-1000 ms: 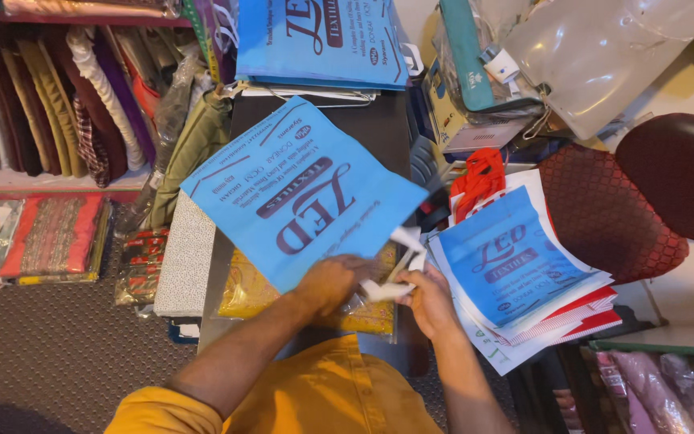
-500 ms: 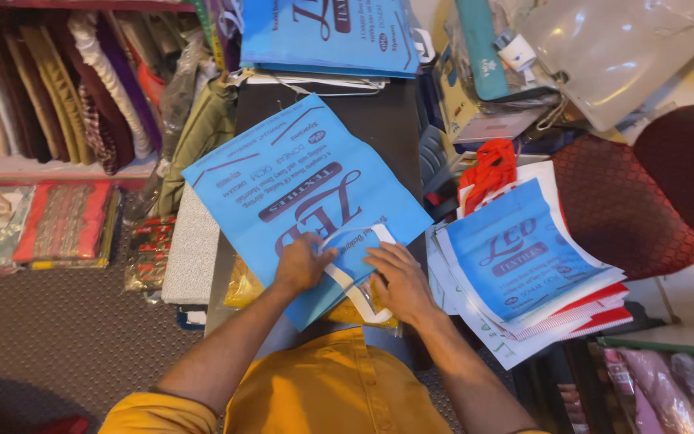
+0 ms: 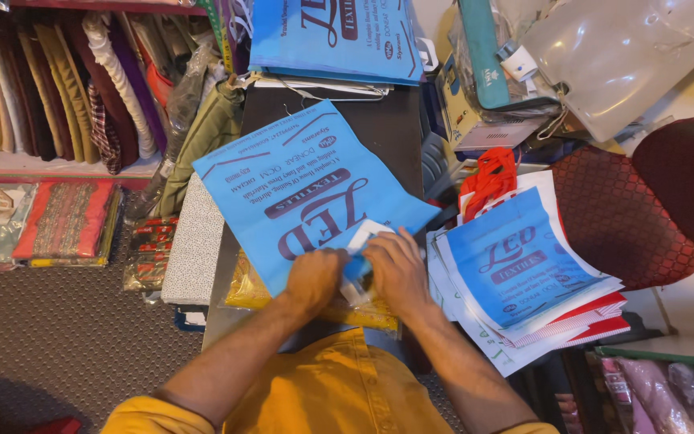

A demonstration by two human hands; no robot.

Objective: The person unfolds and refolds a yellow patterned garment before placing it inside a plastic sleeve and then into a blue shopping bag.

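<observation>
**Both my hands press on the near edge of a blue bag**

My left hand [image 3: 315, 277] and my right hand [image 3: 397, 269] sit side by side, almost touching, on the near edge of a flat blue bag [image 3: 307, 193] with dark lettering. It lies spread on a dark table [image 3: 383, 133] and stretches away from my hands at a slant. My left hand is curled, knuckles up, pinching the bag's edge. My right hand lies flatter, fingers bent over the bag's white handle [image 3: 361, 241], which shows between my two hands; I cannot tell how firmly it grips. Under the bag's near edge, just below my hands, lies a yellow patterned packet in clear wrap [image 3: 244, 288].

Just to the right of my right hand is a fanned stack of flat bags [image 3: 524, 273], a blue one on top, with white and red ones beneath. Beyond that stack lie orange handles [image 3: 487, 177]. Past the far end of the table rests another pile of blue bags [image 3: 335, 40]. Farther right of my hands is a dark red quilted seat [image 3: 616, 209]. Far to the left of my left hand, a shelf [image 3: 50, 169] holds folded cloth standing in a row [image 3: 50, 80], with wrapped fabric packs [image 3: 62, 221] on the floor below. My orange shirt [image 3: 331, 386] fills the bottom of the view.
</observation>
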